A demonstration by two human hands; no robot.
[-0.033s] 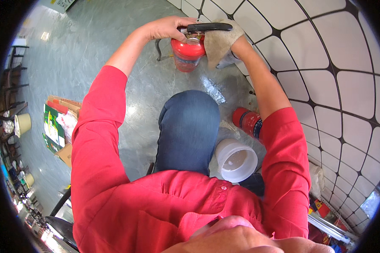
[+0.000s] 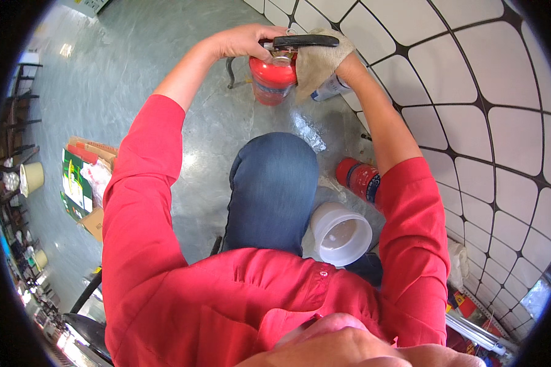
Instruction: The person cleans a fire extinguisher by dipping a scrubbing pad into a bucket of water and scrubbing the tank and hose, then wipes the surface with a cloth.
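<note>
A red fire extinguisher (image 2: 273,74) stands on the floor beyond my knee, its black handle (image 2: 306,41) pointing right. My left hand (image 2: 249,41) is closed round its valve and neck from the left. A beige cloth (image 2: 318,66) is in my right hand (image 2: 348,66), pressed against the right side of the extinguisher's head. The cloth covers most of my right fingers. A thin black hose (image 2: 229,72) curves out at the extinguisher's left. Just below the cloth, a white and blue can (image 2: 330,88) shows partly, near the wall.
Near my right forearm is a second red cylinder (image 2: 360,179) with a dark label, partly hidden by my sleeve. A translucent white bucket (image 2: 366,238) with some liquid stands by my leg. White tiled wall (image 2: 447,73) bounds the right; a green and brown cardboard box (image 2: 76,186) stands left.
The cloth has shifted slightly, and more of the can's blue end shows beneath it. Both hands keep their places on the extinguisher and cloth.
</note>
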